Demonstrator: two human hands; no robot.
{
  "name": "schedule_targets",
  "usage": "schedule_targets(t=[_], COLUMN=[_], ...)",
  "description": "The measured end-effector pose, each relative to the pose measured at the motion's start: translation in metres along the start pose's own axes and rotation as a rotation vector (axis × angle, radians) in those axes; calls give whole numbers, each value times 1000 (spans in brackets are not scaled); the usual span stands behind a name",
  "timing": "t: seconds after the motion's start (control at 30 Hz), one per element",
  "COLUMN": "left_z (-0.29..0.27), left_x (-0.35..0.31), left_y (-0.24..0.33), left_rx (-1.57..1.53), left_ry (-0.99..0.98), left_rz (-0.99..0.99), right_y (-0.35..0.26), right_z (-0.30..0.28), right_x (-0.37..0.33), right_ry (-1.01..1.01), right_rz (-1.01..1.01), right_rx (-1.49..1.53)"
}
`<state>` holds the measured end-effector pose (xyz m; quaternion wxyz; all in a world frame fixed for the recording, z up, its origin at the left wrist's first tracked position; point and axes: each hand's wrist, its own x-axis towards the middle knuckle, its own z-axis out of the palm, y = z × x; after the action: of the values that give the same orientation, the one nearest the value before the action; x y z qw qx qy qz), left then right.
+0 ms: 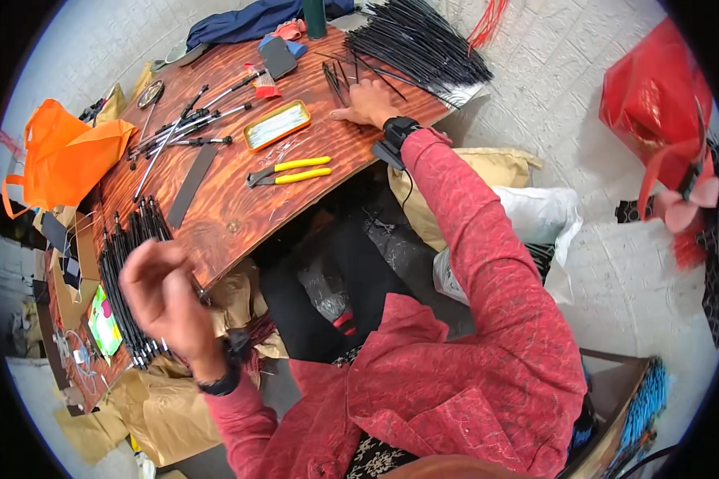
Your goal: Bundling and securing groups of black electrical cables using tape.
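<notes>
My right hand (369, 104) reaches to the far right edge of the table, thumb spread from the fingers. Its fingertips are at a few thin black rods (339, 82) lying loose on the wood; I see no firm hold. Beyond it lies a large pile of thin black rods (415, 44). My left hand (166, 291) is raised at the near left, fingers loosely bent, slightly blurred, with nothing visible in it. Beside it stands a bundle of black rods (118, 275). Between the hands lie yellow-handled cutting pliers (299, 170) and a yellow-rimmed tray (278, 125) holding thin pale pieces.
On the wood-patterned table (240, 203) lie several black-and-silver rods (188, 128) and a dark flat strip (192, 185). An orange bag (68, 156) stands at the left. Paper and plastic sacks (471, 172) sit below the right edge; a red bag (655, 100) is farther right.
</notes>
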<state>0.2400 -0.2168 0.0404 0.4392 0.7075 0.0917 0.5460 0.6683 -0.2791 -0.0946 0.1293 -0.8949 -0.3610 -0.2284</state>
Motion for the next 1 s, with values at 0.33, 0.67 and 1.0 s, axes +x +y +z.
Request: schedule_targets(t=[0.33,0.67,1.0], left_z=[8,15,18], left_x=[76,64,47], left_y=[78,62,67], left_rx=[-166,-75,-78], left_ry=[-311,-180,-192], left_rz=[527,442,370], right_y=[77,100,105], right_z=[26,34,37], right_x=[28,31,27], right_ry=[64,0,-35], right_rz=[3,28,1], right_rx=[0,-4,-53])
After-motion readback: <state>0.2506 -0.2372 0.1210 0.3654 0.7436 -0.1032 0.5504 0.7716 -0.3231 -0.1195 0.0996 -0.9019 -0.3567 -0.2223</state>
